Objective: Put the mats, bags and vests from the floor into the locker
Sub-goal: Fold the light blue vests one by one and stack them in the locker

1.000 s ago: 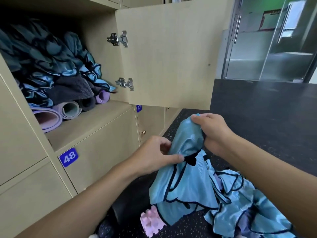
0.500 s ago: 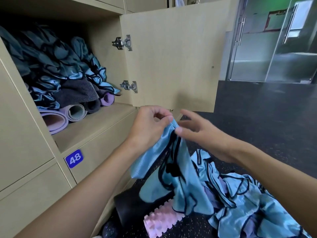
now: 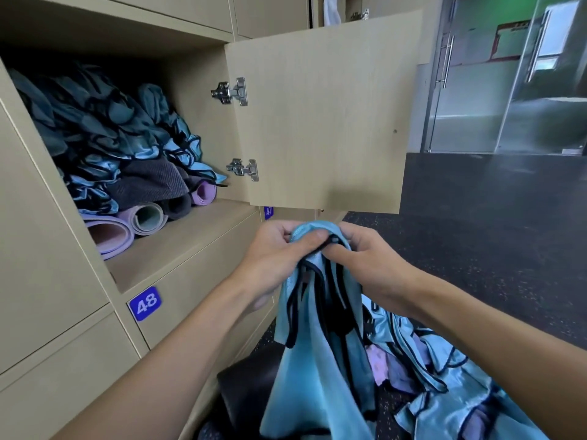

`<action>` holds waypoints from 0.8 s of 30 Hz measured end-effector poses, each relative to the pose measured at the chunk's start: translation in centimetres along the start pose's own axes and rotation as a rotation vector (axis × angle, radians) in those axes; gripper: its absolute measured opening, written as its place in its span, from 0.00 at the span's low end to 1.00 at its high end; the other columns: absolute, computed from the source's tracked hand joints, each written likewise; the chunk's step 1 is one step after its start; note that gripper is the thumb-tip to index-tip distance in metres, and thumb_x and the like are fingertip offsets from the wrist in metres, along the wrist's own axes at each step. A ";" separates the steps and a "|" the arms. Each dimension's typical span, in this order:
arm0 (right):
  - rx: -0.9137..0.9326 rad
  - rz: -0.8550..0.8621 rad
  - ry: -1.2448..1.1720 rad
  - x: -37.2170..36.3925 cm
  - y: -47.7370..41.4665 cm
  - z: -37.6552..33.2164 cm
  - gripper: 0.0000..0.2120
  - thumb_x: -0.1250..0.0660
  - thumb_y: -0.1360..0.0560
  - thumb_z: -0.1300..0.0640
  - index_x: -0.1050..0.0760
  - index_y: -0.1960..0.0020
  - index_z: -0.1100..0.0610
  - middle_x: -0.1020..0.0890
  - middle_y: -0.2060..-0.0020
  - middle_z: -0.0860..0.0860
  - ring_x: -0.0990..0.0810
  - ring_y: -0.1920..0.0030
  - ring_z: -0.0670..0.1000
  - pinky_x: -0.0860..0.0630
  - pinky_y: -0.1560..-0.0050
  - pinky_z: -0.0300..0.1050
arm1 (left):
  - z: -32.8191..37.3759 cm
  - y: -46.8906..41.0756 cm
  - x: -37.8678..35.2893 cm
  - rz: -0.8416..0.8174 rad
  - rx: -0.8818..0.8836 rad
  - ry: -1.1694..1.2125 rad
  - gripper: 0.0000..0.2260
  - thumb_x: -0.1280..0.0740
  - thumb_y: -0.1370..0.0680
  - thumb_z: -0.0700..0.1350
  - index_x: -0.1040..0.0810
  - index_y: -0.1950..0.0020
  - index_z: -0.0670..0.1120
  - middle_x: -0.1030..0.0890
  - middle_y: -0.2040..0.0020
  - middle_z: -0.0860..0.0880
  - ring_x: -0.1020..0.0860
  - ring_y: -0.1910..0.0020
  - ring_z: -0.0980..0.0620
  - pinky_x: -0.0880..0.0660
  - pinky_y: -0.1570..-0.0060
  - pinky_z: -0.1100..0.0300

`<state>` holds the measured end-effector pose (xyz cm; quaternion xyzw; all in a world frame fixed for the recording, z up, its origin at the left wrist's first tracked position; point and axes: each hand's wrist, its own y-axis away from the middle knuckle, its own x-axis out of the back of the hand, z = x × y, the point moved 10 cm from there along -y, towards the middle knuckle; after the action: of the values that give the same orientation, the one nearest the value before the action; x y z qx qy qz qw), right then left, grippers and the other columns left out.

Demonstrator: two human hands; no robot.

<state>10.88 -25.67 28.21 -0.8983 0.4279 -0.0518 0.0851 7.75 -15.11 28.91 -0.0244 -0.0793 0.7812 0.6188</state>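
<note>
Vest (image 3: 320, 369) in left hand (image 3: 273, 258) and right hand (image 3: 371, 265), near locker door edge (image 3: 324, 200)

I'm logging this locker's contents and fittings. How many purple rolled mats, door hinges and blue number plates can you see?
Purple rolled mats: 3
Door hinges: 2
Blue number plates: 2
Total: 7

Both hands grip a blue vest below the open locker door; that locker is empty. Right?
Not empty: head view shows the locker holding rolled mats and vests. Left hand and right hand do grip the blue vest below the door.
</note>
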 end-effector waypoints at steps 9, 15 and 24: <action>-0.009 -0.093 0.097 -2.0 0.8 -1.6 0.25 0.25 0.28 0.56 0.32 0.34 0.51 0.16 0.52 0.46 0.16 0.52 0.45 0.20 0.50 0.41 | 3.0 0.6 2.6 0.346 -0.241 0.140 0.12 0.31 0.22 0.35 0.30 0.62 0.44 0.24 0.65 0.40 0.23 0.66 0.45 0.22 0.64 0.50; 0.063 -0.095 0.188 -2.8 0.7 -1.8 0.25 0.25 0.29 0.65 0.29 0.36 0.54 0.17 0.51 0.45 0.18 0.53 0.39 0.24 0.52 0.32 | 2.5 0.9 2.1 0.353 -0.176 0.405 0.08 0.31 0.22 0.38 0.28 0.59 0.42 0.19 0.60 0.39 0.21 0.63 0.46 0.21 0.62 0.54; -0.070 -0.237 0.112 -4.5 1.2 -0.7 0.06 0.28 0.27 0.62 0.24 0.52 0.57 0.22 0.62 0.52 0.23 0.63 0.48 0.26 0.59 0.43 | 4.3 0.4 1.1 0.208 -0.141 0.516 0.06 0.43 0.18 0.40 0.37 0.53 0.48 0.33 0.67 0.49 0.41 0.78 0.55 0.44 0.79 0.65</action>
<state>6.98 -23.03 28.58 -0.9407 0.3244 -0.0967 0.0229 6.55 -14.50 33.21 -0.2734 0.0297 0.8010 0.5317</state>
